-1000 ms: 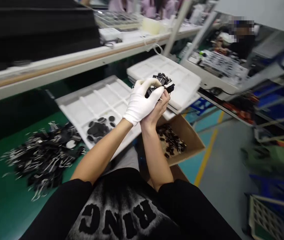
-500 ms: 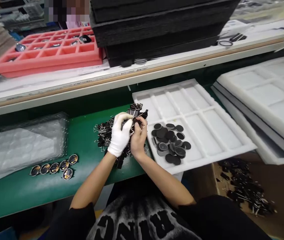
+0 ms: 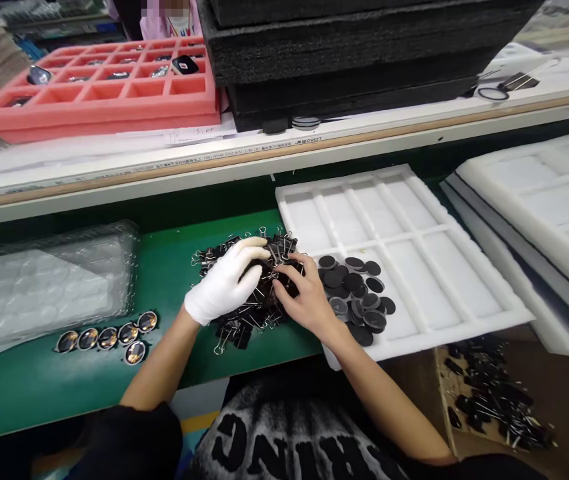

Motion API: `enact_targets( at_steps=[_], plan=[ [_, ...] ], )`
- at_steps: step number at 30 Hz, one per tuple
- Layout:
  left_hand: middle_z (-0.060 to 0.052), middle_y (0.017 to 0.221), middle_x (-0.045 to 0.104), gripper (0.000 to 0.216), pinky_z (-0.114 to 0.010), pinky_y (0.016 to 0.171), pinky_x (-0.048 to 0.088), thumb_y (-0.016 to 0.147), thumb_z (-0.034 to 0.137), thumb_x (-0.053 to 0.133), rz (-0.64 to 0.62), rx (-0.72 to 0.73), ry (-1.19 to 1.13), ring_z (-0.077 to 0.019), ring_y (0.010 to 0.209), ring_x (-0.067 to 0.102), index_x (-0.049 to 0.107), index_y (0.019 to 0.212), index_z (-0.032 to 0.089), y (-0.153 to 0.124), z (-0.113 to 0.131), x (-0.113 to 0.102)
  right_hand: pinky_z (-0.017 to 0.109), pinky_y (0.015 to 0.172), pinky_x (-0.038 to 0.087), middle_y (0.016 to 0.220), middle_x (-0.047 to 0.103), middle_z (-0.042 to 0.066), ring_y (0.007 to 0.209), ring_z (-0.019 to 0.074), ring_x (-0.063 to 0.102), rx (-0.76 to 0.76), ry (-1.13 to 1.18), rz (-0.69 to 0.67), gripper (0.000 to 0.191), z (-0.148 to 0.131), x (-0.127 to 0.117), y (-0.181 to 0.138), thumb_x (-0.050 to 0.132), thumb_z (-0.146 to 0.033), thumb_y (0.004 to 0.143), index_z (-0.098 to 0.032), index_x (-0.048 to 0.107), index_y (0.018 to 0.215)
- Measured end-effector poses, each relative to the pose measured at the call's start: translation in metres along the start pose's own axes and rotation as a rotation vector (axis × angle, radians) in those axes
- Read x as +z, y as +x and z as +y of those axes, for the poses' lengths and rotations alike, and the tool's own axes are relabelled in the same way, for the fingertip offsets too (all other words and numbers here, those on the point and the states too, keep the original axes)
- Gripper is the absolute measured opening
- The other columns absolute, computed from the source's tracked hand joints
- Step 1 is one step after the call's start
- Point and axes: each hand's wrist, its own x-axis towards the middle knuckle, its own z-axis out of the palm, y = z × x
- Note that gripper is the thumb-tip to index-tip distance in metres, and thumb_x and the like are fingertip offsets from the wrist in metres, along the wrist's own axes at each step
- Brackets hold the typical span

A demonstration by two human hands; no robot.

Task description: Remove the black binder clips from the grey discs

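A heap of black binder clips (image 3: pixel 238 331) with silver wire handles lies on the green tabletop in front of me. My left hand (image 3: pixel 227 277), in a white glove, reaches into it from the left with thumb and fingers apart and curved. Bare, my right hand (image 3: pixel 307 293) comes from the other side, its spread fingers touching clips at the heap's right part. Neither hand appears to grip a clip, though the fingertips are partly lost among them. Close to my right hand, dark round discs (image 3: pixel 354 283) are piled in a white foam tray (image 3: pixel 417 277).
Clear plastic blister trays (image 3: pixel 59 280) and several round pieces with shiny faces (image 3: pixel 108 338) are at left. More white foam trays (image 3: pixel 534 193) are stacked at right, above a cardboard box (image 3: pixel 559 393) of clips. The shelf holds a red foam tray (image 3: pixel 99 113) and black foam blocks (image 3: pixel 354 60).
My hands were close together over the heap, fingertips nearly meeting. Now they have moved apart, the left one leftward, the right one rightward, with fingers more spread. The view has shifted slightly.
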Motion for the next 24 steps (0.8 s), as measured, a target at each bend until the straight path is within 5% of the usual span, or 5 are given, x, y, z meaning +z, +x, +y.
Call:
enact_targets(
  at_steps=[6,11,15,20,24],
  plan=[
    [-0.01,0.173,0.032,0.055,-0.043,0.131,0.034,0.108,0.03,0.04,-0.29,-0.078,0.06,-0.0255,0.159,0.035,0.036,0.162,0.023,0.01,0.012,-0.042,0.059,0.114,0.051,0.145,0.046,0.018,0.14,0.0352,0.05,-0.068,0.038,0.012,0.033,0.003,-0.01,-0.002,0.059,-0.025,0.1,-0.022,0.063,0.133],
    [-0.01,0.176,0.024,0.063,-0.041,0.105,0.059,0.106,0.034,0.046,-0.321,-0.074,0.34,-0.0267,0.124,0.07,0.028,0.166,0.031,0.018,0.012,-0.047,0.051,0.115,0.053,0.141,0.053,0.019,0.135,0.0306,0.057,-0.053,0.046,0.113,0.043,0.005,-0.018,0.002,0.05,-0.015,0.101,-0.018,0.054,0.144],
    [-0.013,0.174,0.029,0.059,-0.041,0.081,0.063,0.105,0.024,0.043,-0.305,0.105,0.72,-0.0274,0.102,0.078,0.036,0.163,0.035,0.018,0.016,-0.031,0.047,0.106,0.058,0.132,0.064,0.017,0.122,0.029,0.065,-0.144,-0.022,0.102,0.039,0.002,-0.031,-0.009,0.049,-0.011,0.102,-0.016,0.059,0.14],
    [-0.022,0.167,0.04,0.05,-0.043,0.088,0.059,0.101,0.015,0.048,-0.203,0.301,0.789,-0.0327,0.126,0.068,0.052,0.151,0.024,0.011,0.022,-0.025,0.047,0.097,0.058,0.122,0.07,0.017,0.112,0.0292,0.067,-0.26,-0.081,0.103,0.035,-0.012,-0.045,-0.041,0.054,-0.005,0.099,-0.013,0.064,0.132],
    [-0.02,0.137,0.067,0.035,-0.047,0.099,0.051,0.096,0.019,0.059,-0.059,0.373,0.664,-0.0317,0.126,0.064,0.063,0.131,0.016,-0.028,0.033,-0.017,0.044,0.091,0.056,0.109,0.072,0.012,0.103,0.0258,0.068,-0.43,-0.093,-0.075,0.027,-0.022,-0.053,-0.071,0.053,-0.003,0.098,-0.013,0.068,0.119]
  ],
)
